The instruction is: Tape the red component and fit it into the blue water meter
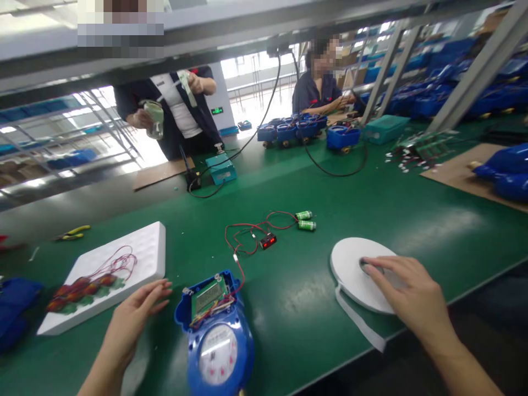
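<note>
A blue water meter (216, 335) with an exposed circuit board and a round dial lies near the front edge of the green table (297, 286). My left hand (134, 319) rests open beside it, fingers spread, near the corner of a white foam tray (124, 258). My right hand (408, 294) lies on a white roll of foam tape (355, 275), fingertips at its centre hole; a loose tape end hangs off the table edge. Red wires run from the meter to a small red digit display (268, 241) and two green cylindrical batteries (305, 220).
The foam tray holds red-wired parts (86, 286). Yellow-handled pliers (72, 234) lie far left. A teal box (221, 168) with cables sits mid-table. Two people work across the table, with blue meters (305, 132), a cardboard sheet (462, 168) and metal rack posts to the right.
</note>
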The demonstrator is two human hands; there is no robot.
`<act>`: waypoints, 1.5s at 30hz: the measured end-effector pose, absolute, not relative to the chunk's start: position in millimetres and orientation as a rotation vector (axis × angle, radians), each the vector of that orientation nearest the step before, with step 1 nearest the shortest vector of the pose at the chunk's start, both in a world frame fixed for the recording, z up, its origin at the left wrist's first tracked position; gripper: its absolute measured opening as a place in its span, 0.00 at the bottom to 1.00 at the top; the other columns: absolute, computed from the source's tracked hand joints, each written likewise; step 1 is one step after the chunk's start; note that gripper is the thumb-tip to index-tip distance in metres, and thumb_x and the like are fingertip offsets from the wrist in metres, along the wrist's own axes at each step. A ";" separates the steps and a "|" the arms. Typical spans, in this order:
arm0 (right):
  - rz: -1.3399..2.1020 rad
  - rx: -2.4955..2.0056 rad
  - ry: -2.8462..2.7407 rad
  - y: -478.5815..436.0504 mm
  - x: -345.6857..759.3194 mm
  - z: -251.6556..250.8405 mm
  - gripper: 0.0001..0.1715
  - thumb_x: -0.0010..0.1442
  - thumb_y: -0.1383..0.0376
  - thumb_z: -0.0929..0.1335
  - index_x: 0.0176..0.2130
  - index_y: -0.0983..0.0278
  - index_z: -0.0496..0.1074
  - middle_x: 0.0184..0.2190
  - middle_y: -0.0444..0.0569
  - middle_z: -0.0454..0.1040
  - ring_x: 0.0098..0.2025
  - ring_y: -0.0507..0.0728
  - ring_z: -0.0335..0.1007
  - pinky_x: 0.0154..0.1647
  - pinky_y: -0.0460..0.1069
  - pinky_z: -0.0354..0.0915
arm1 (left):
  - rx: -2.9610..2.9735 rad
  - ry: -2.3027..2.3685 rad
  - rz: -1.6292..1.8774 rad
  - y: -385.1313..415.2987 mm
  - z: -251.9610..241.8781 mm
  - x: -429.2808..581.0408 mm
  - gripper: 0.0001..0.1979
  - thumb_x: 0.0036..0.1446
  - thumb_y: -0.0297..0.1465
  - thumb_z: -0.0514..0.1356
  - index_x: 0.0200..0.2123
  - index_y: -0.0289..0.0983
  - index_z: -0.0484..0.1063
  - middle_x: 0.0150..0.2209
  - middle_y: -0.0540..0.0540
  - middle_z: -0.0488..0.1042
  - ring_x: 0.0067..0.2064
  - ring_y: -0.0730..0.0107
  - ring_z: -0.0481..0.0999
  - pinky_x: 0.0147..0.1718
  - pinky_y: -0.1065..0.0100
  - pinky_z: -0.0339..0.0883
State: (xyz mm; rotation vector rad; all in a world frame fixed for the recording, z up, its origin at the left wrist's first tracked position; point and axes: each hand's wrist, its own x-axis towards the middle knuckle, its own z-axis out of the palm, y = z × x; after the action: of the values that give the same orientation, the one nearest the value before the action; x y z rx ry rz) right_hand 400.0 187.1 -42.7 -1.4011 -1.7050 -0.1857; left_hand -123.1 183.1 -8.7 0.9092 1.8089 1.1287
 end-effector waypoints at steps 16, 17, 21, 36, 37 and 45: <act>-0.385 -1.356 -1.654 174.9 363.7 -23.8 0.14 0.65 0.56 0.68 0.39 0.63 0.78 0.39 0.54 0.79 0.42 0.66 0.73 0.48 0.61 0.66 | 0.760 1.518 1.273 131.8 -0.4 -63.0 0.30 0.56 0.49 0.66 0.56 0.39 0.70 0.60 0.40 0.70 0.59 0.56 0.70 0.46 0.67 0.73; -0.257 -1.328 -1.594 172.1 349.0 -17.1 0.14 0.64 0.56 0.68 0.39 0.63 0.78 0.40 0.53 0.79 0.43 0.65 0.74 0.49 0.61 0.66 | 0.716 1.441 1.209 130.1 -0.6 -55.1 0.31 0.56 0.50 0.65 0.57 0.38 0.69 0.60 0.40 0.70 0.59 0.55 0.71 0.47 0.67 0.73; 0.835 -1.317 -1.531 167.3 275.1 -2.3 0.21 0.61 0.52 0.68 0.48 0.61 0.77 0.46 0.53 0.78 0.40 0.61 0.76 0.42 0.57 0.71 | 0.549 1.240 1.075 129.8 -0.3 -41.0 0.32 0.56 0.51 0.64 0.53 0.31 0.73 0.51 0.35 0.77 0.54 0.52 0.76 0.48 0.62 0.73; 1.943 -0.668 -0.877 185.3 160.3 -12.0 0.37 0.47 0.57 0.77 0.53 0.66 0.68 0.51 0.56 0.76 0.58 0.66 0.69 0.61 0.58 0.63 | 0.491 1.150 1.051 139.4 -0.5 -43.6 0.26 0.51 0.46 0.71 0.45 0.33 0.78 0.40 0.40 0.82 0.48 0.52 0.80 0.50 0.61 0.75; 1.941 -0.672 -0.853 185.0 159.3 -12.8 0.36 0.47 0.58 0.77 0.53 0.66 0.68 0.51 0.56 0.76 0.58 0.66 0.69 0.61 0.58 0.63 | 0.480 1.155 1.060 139.6 -0.3 -42.3 0.26 0.49 0.46 0.72 0.45 0.33 0.78 0.40 0.40 0.82 0.49 0.51 0.79 0.51 0.60 0.74; 1.883 -0.670 -0.775 178.8 154.5 -22.7 0.37 0.46 0.59 0.77 0.53 0.65 0.68 0.50 0.56 0.76 0.54 0.66 0.72 0.59 0.59 0.63 | 0.375 1.148 1.125 141.8 -4.8 -39.4 0.26 0.42 0.45 0.76 0.40 0.34 0.81 0.42 0.40 0.82 0.55 0.46 0.75 0.58 0.58 0.70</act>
State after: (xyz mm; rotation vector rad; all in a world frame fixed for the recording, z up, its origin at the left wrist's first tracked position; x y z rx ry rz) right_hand 154.5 178.8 -22.7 -0.6699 -0.7750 1.8831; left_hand -39.4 141.8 -4.8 0.3751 1.1480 1.1249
